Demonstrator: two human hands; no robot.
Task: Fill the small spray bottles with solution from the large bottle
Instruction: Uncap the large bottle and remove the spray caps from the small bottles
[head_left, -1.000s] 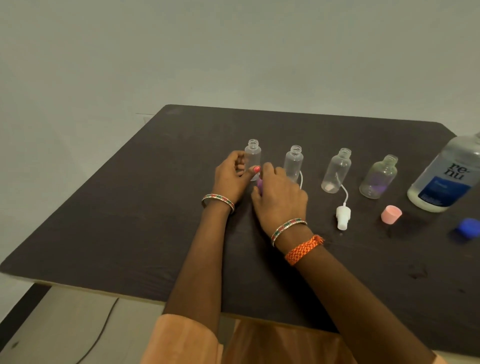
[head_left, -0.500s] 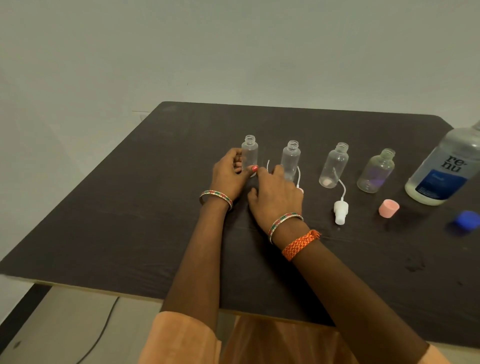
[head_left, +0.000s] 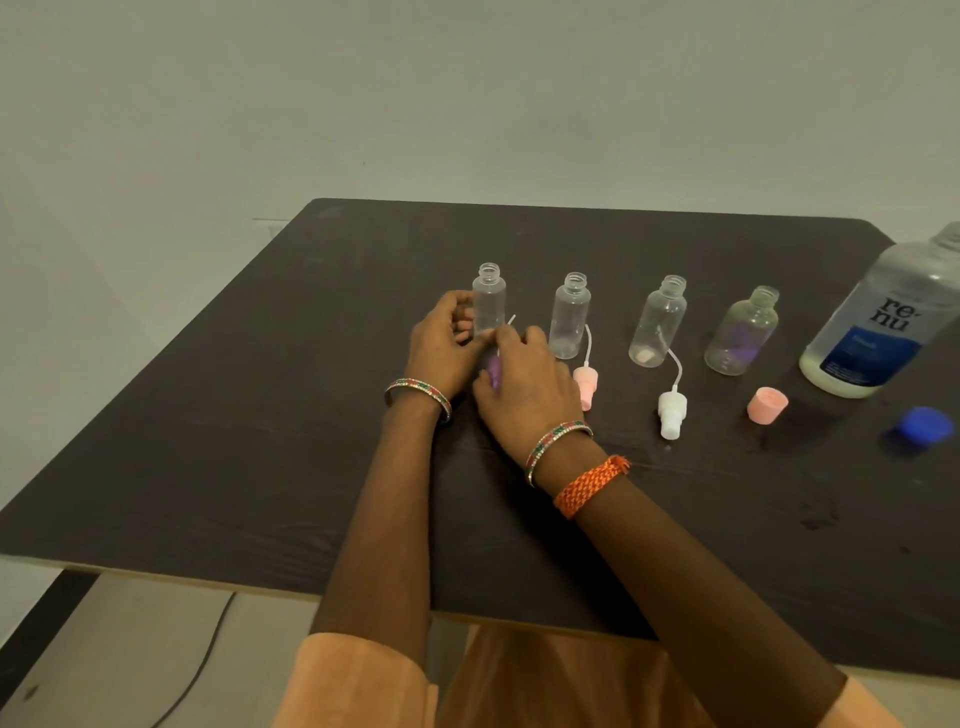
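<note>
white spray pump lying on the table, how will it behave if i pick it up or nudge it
The white spray pump is small plastic, so probably very light. Its thin dip tube curves, so it likely flexes and wags when lifted. Lying on its side on the table, the round body may roll if pushed.

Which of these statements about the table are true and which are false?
1. Four small bottles stand upright in a row with their necks open. True.
2. The large bottle stands at the left end of the row. False: it stands at the right end.
3. A blue cap lies on the table near the large bottle. True.
4. The white spray top is screwed onto a bottle. False: it lies on the table.
5. Both hands are at the leftmost small bottle. True.
</note>
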